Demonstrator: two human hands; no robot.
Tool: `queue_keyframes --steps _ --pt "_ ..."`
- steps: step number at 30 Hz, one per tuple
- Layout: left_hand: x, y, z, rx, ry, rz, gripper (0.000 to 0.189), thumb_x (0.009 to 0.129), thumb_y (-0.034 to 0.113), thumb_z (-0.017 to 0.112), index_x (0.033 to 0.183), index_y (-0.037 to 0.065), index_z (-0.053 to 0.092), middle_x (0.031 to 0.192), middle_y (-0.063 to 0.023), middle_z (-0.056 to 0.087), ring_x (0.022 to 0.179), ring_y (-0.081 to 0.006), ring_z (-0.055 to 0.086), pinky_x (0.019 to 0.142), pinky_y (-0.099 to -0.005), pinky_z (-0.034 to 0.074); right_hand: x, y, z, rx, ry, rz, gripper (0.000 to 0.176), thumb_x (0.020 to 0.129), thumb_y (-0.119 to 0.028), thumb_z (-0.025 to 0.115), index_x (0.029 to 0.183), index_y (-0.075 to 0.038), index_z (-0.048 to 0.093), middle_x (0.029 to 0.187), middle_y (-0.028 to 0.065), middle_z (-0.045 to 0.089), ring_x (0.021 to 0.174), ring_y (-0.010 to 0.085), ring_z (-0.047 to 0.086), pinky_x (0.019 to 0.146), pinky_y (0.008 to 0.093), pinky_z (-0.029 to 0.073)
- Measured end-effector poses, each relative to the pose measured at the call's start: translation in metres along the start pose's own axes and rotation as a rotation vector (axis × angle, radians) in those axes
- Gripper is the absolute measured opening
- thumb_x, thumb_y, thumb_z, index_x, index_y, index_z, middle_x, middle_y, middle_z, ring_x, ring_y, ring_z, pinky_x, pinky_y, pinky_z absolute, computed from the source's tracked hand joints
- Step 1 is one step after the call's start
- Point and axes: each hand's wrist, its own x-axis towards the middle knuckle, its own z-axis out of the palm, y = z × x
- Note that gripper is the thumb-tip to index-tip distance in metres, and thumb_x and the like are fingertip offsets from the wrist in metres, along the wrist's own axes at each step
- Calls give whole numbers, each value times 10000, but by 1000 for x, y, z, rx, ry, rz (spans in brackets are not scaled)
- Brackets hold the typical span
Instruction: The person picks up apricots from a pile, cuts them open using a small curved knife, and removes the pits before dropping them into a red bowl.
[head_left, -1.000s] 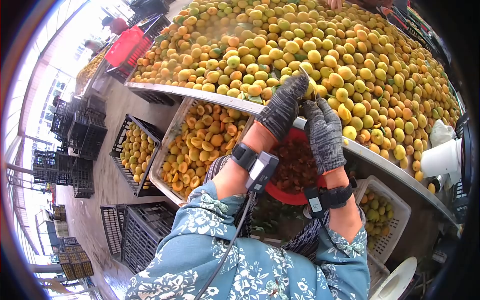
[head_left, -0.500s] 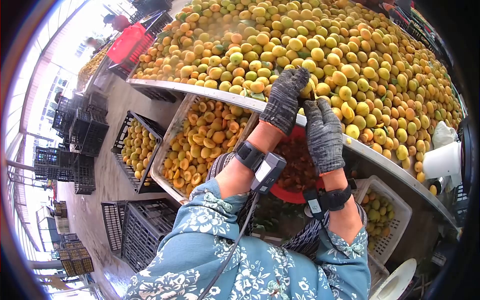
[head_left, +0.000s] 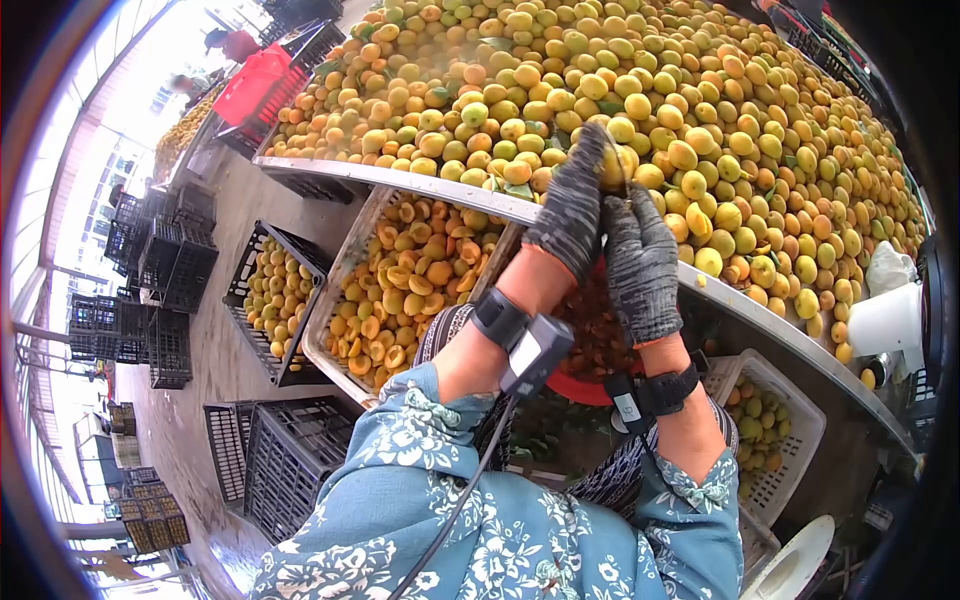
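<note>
Both my hands wear dark grey knitted gloves and meet over the front edge of a heaped table. My left hand (head_left: 572, 208) is closed around a yellow apricot (head_left: 615, 168), its fingers stretched along the fruit's left side. Just below the fruit, my right hand (head_left: 642, 268) is closed, its fingertips near the apricot. A thin dark thing shows between the right fingertips and the fruit, too small to name. Under my hands is a red basin (head_left: 580, 388) holding brown apricot stones (head_left: 592, 335), partly hidden by my forearms.
A metal-edged table (head_left: 440, 183) bears a large heap of apricots (head_left: 760, 150). Left of me stand a pale crate (head_left: 312, 335) of halved apricots and a black crate (head_left: 240, 300) of fruit. A white crate (head_left: 800, 440) and a white bucket (head_left: 885, 325) are at right.
My left fingers have straightened from a curled grip, and more of the apricot shows. My right hand has shifted slightly left and up, closer to the fruit.
</note>
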Motion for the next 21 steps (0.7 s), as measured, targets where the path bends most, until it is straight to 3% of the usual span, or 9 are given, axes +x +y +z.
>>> queue_keyframes --steps 3,5,6,7,9,13,15,18,21 --pt "-8 -5 2 146 -45 70 361 950 436 538 1033 102 646 912 18 607 773 -79 550 663 -261 460 3 3 -12 -4 -25 -75 281 920 -137 552 1142 29 601 1005 232 646 949 341 618 802 393 494" --pt "-4 -2 -9 404 -154 162 373 949 453 533 1051 111 641 905 31 606 757 -67 553 650 -245 459 6 21 -18 -552 28 -663 280 926 -102 536 1162 38 593 1002 222 652 909 296 631 815 368 494" --pt "-1 2 -11 336 -112 -79 337 938 396 576 1058 85 627 900 25 608 771 -63 559 652 -224 462 7 22 -19 -640 44 -689 275 935 -89 525 1166 44 591 1025 211 654 907 259 634 811 344 500" --pt "-1 1 -11 336 -111 -79 337 938 396 576 1058 85 627 900 25 608 771 -63 559 652 -224 462 5 21 -18 -640 42 -689 275 935 -89 525 1166 44 591 1025 211 654 907 259 634 811 344 500" --pt "0 -5 -10 445 -189 302 278 918 312 623 1038 61 613 890 10 609 770 -69 562 649 -216 465 1 -6 -14 153 -124 -87 272 933 -89 524 1169 26 596 1044 205 651 934 272 636 823 350 499" --pt "18 -22 -26 482 -238 570 228 915 251 629 991 37 605 857 -9 601 771 -76 557 667 -244 461 0 5 -12 -29 -119 -72 278 936 -118 535 1162 29 600 1049 209 656 951 294 638 826 353 495" --pt "17 -22 -23 511 -210 593 225 920 241 621 979 24 607 853 -20 596 800 -82 558 691 -249 456 0 17 -6 -304 18 -513 290 935 -147 544 1144 44 604 999 202 672 912 292 645 812 344 490" --pt "20 -26 -18 625 -138 802 220 918 235 620 960 19 611 854 -43 607 793 -111 566 687 -261 458 -1 0 -5 -152 14 -3 288 927 -145 549 1140 40 607 995 212 669 932 305 642 817 340 490" --pt "12 -19 -11 584 -86 558 205 920 212 616 960 12 606 852 -77 624 788 -142 585 688 -279 465 2 9 -6 -52 17 -206 262 925 -118 547 1127 35 613 975 211 668 925 309 643 794 349 494"
